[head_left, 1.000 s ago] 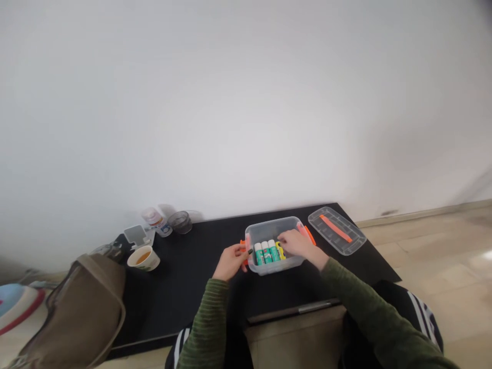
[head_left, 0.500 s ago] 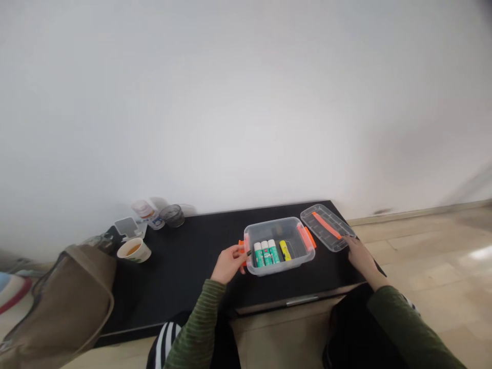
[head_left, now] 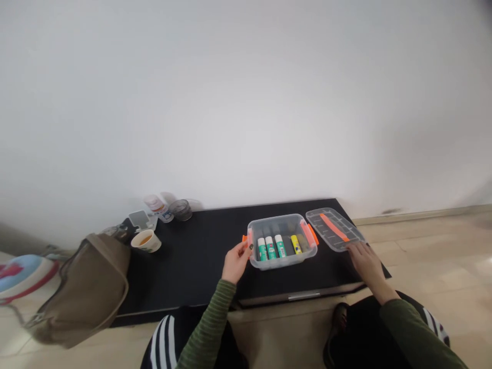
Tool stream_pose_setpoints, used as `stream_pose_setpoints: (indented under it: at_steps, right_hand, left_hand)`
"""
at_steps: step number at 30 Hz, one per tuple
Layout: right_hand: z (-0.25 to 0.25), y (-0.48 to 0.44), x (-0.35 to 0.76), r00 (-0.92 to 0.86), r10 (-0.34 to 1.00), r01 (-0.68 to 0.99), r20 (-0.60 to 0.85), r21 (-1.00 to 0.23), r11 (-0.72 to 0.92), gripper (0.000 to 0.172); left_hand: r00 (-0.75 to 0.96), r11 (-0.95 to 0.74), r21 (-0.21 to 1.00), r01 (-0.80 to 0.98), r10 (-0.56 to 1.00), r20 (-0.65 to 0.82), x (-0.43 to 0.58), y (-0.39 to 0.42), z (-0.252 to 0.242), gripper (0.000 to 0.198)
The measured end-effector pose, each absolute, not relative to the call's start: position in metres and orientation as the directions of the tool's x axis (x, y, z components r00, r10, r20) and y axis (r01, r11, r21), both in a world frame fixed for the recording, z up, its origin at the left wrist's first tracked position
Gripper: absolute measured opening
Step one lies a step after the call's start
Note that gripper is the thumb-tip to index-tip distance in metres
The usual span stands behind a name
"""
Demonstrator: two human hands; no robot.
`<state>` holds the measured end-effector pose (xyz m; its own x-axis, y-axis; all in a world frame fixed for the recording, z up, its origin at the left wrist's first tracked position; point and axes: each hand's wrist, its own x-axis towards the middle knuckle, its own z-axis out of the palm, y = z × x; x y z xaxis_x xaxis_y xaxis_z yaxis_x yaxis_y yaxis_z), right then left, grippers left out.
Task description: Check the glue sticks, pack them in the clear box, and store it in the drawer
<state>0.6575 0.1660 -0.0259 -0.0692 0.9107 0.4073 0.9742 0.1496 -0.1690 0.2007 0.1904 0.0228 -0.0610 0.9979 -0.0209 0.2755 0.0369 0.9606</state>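
A clear plastic box (head_left: 274,263) with orange latches sits without its lid on the black table. Inside lie three green glue sticks with white caps (head_left: 271,248) and one yellow glue stick (head_left: 295,244). My left hand (head_left: 236,260) pinches the box's left end, thumb over the rim beside the orange latch. The clear lid (head_left: 322,224), with an orange handle strip across it, is just right of the box. My right hand (head_left: 365,261) has its fingers closed on the lid's near right end, and the fingertips are partly hidden.
Left on the black table (head_left: 184,282) stand a paper cup of orange drink (head_left: 146,241), a white-capped bottle (head_left: 159,208), a dark glass bowl (head_left: 180,209) and a small white stand (head_left: 141,220). A brown bag (head_left: 86,292) leans at the table's left end. The wall is behind.
The view has shifted, moving the scene right. My left fingers have closed onto the box's end. The green glue sticks lie slightly farther apart. My right hand has stayed at the lid's end.
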Motion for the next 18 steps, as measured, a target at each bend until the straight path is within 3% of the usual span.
stream_pose_setpoints:
  at_steps: [2, 5, 7, 10, 13, 16, 18]
  right_hand:
    - [-0.007, 0.165, 0.655, -0.017, 0.838, 0.960, 0.545, -0.225, 0.166, 0.019]
    - [0.030, 0.164, 0.642, 0.210, 0.681, 0.901, 0.702, -0.409, 0.143, 0.024]
    - [0.056, 0.166, 0.628, 0.399, 0.562, 0.795, 0.725, -0.578, 0.182, 0.033]
    - [0.088, 0.174, 0.601, 0.605, 0.475, 0.495, 0.639, -0.769, 0.404, 0.045]
    - [0.099, 0.191, 0.571, 0.667, 0.613, 0.115, 0.424, -0.871, 0.478, 0.046]
    - [0.090, 0.207, 0.542, 0.497, 0.857, -0.196, 0.137, -0.944, 0.265, 0.043]
    - [0.078, 0.216, 0.525, 0.349, 0.937, -0.274, -0.006, -0.957, 0.096, 0.041]
  left_hand:
    - [-0.091, -0.005, 0.941, 0.338, 0.995, 0.037, 0.203, 0.188, 0.020, 0.046]
    - [-0.127, -0.045, 0.879, 0.475, 0.985, 0.119, 0.205, 0.186, 0.020, 0.038]
    - [-0.145, -0.067, 0.837, 0.543, 0.975, 0.171, 0.205, 0.185, 0.022, 0.034]
    - [-0.172, -0.058, 0.817, 0.574, 0.967, 0.190, 0.205, 0.184, 0.023, 0.035]
    - [-0.240, -0.055, 0.833, 0.550, 0.945, 0.221, 0.205, 0.184, 0.025, 0.035]
    - [-0.318, -0.078, 0.898, 0.433, 0.919, 0.233, 0.208, 0.182, 0.030, 0.035]
    - [-0.350, -0.056, 0.952, 0.301, 0.922, 0.165, 0.212, 0.180, 0.036, 0.040]
